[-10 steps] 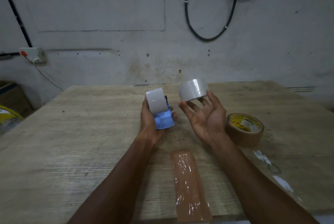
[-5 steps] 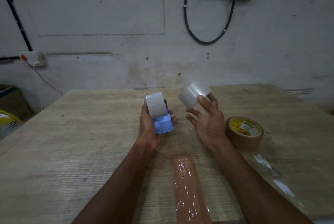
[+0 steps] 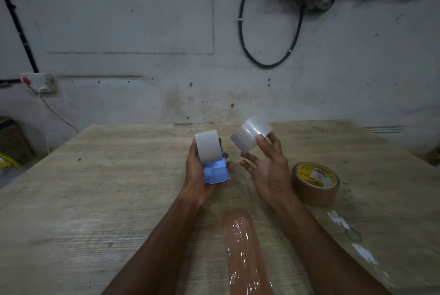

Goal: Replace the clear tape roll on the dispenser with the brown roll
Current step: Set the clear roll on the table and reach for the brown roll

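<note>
A worn wooden table (image 3: 100, 199) stands against a stained grey wall. The left hand (image 3: 198, 175) grips a blue dispenser (image 3: 215, 172) with a pale roll (image 3: 208, 147) on it. At its 2 o'clock, the right hand's (image 3: 269, 171) fingertips pinch a clear roll (image 3: 250, 134). The brown roll (image 3: 315, 183) lies flat at 3 o'clock, just beside the right wrist.

Both forearms are bare from the bottom edge of the view up to the wrists, with no sleeve or cuff showing. The left hand (image 3: 198, 175) and right hand (image 3: 270, 171) are bare too, without gloves. In this dim light no ring, watch or band can be made out, though small details may be lost.
</note>
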Available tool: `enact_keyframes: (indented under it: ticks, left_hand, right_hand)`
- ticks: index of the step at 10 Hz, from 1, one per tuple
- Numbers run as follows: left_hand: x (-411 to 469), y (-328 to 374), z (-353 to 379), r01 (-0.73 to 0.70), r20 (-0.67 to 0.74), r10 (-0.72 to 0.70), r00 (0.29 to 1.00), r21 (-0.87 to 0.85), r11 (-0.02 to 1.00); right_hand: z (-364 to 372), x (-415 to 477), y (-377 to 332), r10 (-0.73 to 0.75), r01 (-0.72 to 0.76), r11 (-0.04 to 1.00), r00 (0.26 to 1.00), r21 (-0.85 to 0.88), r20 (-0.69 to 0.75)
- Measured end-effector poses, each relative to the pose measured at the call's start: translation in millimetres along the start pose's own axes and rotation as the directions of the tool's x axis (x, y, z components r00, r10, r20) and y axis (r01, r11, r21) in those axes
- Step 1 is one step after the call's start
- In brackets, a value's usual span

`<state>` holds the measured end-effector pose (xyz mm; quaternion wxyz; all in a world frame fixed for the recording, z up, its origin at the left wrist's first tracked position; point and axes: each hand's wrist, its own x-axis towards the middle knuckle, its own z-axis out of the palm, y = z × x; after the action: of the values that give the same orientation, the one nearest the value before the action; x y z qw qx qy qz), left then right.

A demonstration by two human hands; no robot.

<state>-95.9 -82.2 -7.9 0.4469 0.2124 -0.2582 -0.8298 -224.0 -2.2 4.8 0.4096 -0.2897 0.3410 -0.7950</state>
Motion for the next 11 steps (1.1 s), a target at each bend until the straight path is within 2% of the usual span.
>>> enact_keyframes:
  ticks: [1,2,4,5,7,8,9,10,11]
  left_hand:
    - [3,1,-1,0.037,0.0,-0.037,0.999,-0.012,0.999]
    - [5,2,-3,0.068,0.017,-0.068,0.998,0.024,0.997]
    - [5,2,2,0.084,0.113,-0.088,0.99,0.042,0.996]
    - [8,-2,4,0.108,0.169,-0.114,0.979,0.041,0.993]
    - [10,-17,13,0.098,0.153,-0.12,0.981,0.144,0.985]
    - [6,-31,18,0.121,0.168,-0.165,0.972,0.247,0.961]
    - [-5,-35,27,0.191,0.218,-0.234,0.948,0.2,0.961]
    - [-7,-31,29,0.111,0.253,-0.178,0.951,0.259,0.96]
    - [-12,-23,27,0.068,0.162,-0.147,0.976,0.415,0.907]
  right_hand:
    - [5,-3,-5,-0.019,0.019,1.0,1.0,-0.009,0.001]
    - [11,2,-27,-0.09,0.089,0.995,0.996,0.054,0.014]
    - [5,18,-97,-0.325,0.321,0.945,0.942,-0.06,-0.082]
    - [-13,22,-118,-0.38,0.364,0.922,0.915,-0.129,-0.133]
    - [-71,22,-130,-0.473,0.397,0.865,0.849,-0.306,-0.236]
    - [-110,18,-128,-0.492,0.364,0.844,0.818,-0.394,-0.297]
    - [-143,16,-125,-0.538,0.342,0.804,0.767,-0.485,-0.351]
    - [-156,19,-121,-0.609,0.282,0.695,0.72,-0.661,-0.334]
    - [-167,20,-113,-0.677,0.192,0.514,0.689,-0.836,-0.258]
